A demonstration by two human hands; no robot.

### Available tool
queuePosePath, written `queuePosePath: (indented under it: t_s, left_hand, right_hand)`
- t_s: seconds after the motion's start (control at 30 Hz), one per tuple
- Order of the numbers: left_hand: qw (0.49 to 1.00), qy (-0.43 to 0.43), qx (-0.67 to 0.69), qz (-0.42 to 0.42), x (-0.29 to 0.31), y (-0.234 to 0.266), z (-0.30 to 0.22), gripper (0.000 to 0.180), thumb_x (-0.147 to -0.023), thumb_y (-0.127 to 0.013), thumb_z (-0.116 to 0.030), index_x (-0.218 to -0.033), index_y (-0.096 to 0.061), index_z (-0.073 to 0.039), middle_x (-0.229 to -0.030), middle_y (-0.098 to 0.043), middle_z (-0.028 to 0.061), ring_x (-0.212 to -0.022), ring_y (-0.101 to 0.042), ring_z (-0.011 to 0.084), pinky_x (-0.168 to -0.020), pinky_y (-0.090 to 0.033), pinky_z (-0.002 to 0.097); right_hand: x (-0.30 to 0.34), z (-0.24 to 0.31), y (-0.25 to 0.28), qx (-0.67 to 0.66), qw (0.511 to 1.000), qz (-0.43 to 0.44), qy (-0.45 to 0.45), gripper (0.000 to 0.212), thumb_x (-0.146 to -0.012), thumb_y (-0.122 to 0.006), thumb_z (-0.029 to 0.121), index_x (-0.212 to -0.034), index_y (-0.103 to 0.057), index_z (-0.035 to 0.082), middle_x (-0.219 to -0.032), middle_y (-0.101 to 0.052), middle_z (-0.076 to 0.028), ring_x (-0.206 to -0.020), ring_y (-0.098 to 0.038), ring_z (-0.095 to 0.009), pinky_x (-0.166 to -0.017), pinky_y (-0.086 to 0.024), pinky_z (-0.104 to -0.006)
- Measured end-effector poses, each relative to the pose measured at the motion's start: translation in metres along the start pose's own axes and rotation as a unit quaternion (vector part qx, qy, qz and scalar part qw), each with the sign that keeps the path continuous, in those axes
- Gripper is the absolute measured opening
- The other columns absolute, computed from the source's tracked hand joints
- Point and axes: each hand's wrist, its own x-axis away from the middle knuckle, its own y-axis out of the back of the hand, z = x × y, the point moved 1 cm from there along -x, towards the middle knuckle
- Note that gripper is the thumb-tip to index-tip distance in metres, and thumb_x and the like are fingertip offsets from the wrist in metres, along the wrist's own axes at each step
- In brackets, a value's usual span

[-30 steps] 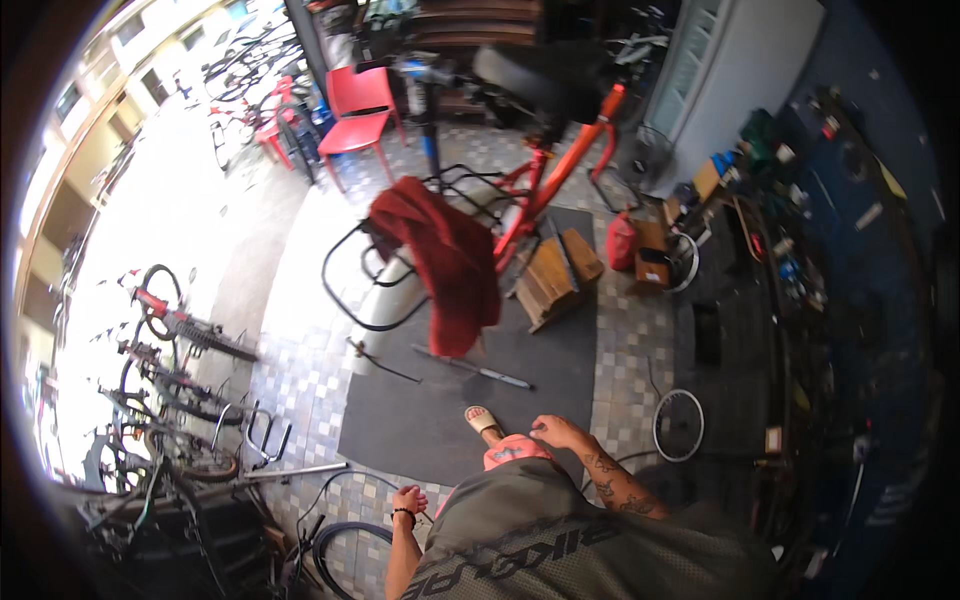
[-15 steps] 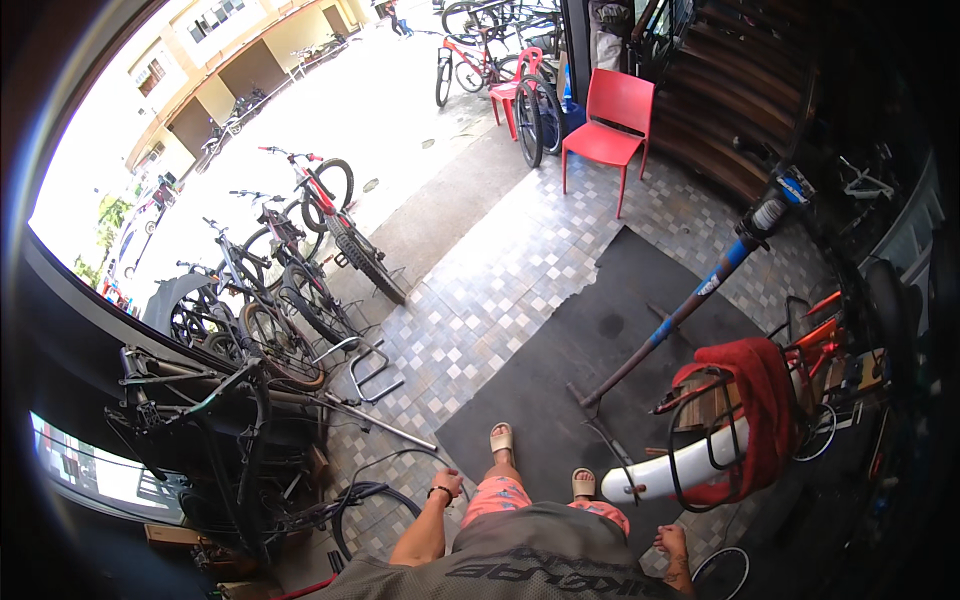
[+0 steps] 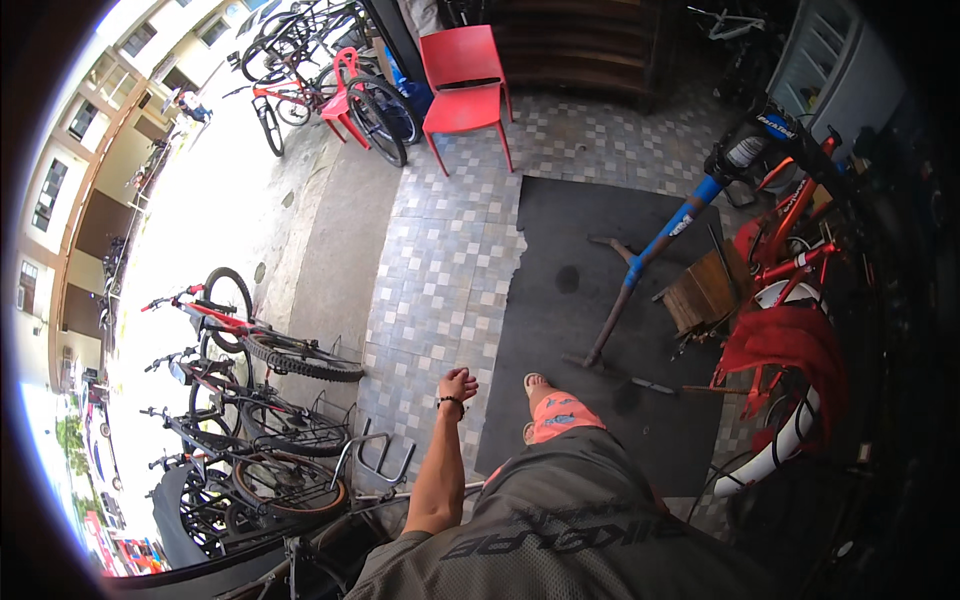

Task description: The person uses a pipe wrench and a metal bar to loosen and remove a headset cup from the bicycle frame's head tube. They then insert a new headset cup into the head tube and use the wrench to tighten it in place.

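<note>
My left hand [image 3: 457, 385] swings out ahead of my body over the tiled floor, a dark bracelet at its wrist. Its fingers are loosely curled, and I see nothing in them. My right hand is out of view. Right of my legs stands a blue repair stand [image 3: 668, 232] on a black mat [image 3: 555, 300]. Close to the stand are a red cloth [image 3: 785, 345] draped over a white fender [image 3: 770, 455], and an orange-red bicycle frame [image 3: 790, 225].
Parked bicycles [image 3: 290, 415] line the left side beside a metal floor rack [image 3: 375, 455]. A red chair [image 3: 465, 85] stands at the back, with a loose wheel [image 3: 375, 120] near it. A wooden box [image 3: 705, 290] sits behind the stand.
My view has turned to the right, and my body has stepped on across the mat. The left hand has swung forward; the right hand has gone out of view.
</note>
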Motion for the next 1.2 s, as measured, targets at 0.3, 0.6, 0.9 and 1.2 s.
queuePosePath:
  t_s: [0.3,0.6,0.9,1.2]
  left_hand:
    - [0.908,-0.105,-0.372,0.16,-0.145,-0.074,-0.179,0.028,-0.101,-0.068,-0.021,-0.123,-0.068,-0.004,-0.089,-0.075,0.0105,-0.071,-0.072,0.0173,-0.061,-0.057,0.0314]
    - [0.96,0.169,-0.179,-0.133,-0.208,0.085,-0.256,0.02,-0.099,-0.057,-0.009,-0.118,-0.059,-0.003,-0.072,-0.061,0.0152,-0.051,-0.06,0.0277,-0.04,-0.047,0.0378]
    - [0.885,0.283,-0.366,-0.051,-0.354,-0.101,-0.363,0.014,-0.1,-0.06,-0.015,-0.1,-0.065,-0.002,-0.072,-0.068,0.0154,-0.053,-0.065,0.0299,-0.045,-0.052,0.0436]
    - [0.862,-0.105,-0.478,0.134,-0.632,-0.579,-0.699,0.012,-0.097,-0.06,-0.011,-0.089,-0.068,-0.009,-0.07,-0.068,0.0099,-0.056,-0.068,0.0193,-0.045,-0.052,0.0332]
  right_hand:
    - [-0.2,0.17,-0.101,-0.025,0.974,0.018,-0.225,0.029,-0.101,-0.07,0.025,-0.113,-0.068,-0.001,-0.088,-0.073,-0.009,-0.072,-0.07,-0.021,-0.07,-0.058,-0.0365]
    - [-0.51,0.345,0.016,-0.335,0.916,-0.105,-0.193,0.025,-0.104,-0.068,0.02,-0.121,-0.066,0.001,-0.094,-0.073,-0.007,-0.075,-0.071,-0.013,-0.065,-0.055,-0.0287]
    - [-0.687,0.309,0.052,-0.335,0.874,-0.163,-0.314,0.023,-0.105,-0.067,0.023,-0.117,-0.067,0.004,-0.093,-0.073,-0.007,-0.074,-0.07,-0.016,-0.062,-0.054,-0.0324]
    - [-0.753,0.323,0.128,-0.486,0.712,-0.196,-0.468,0.02,-0.102,-0.068,0.025,-0.101,-0.069,0.005,-0.079,-0.068,-0.007,-0.067,-0.069,-0.016,-0.055,-0.053,-0.0289]
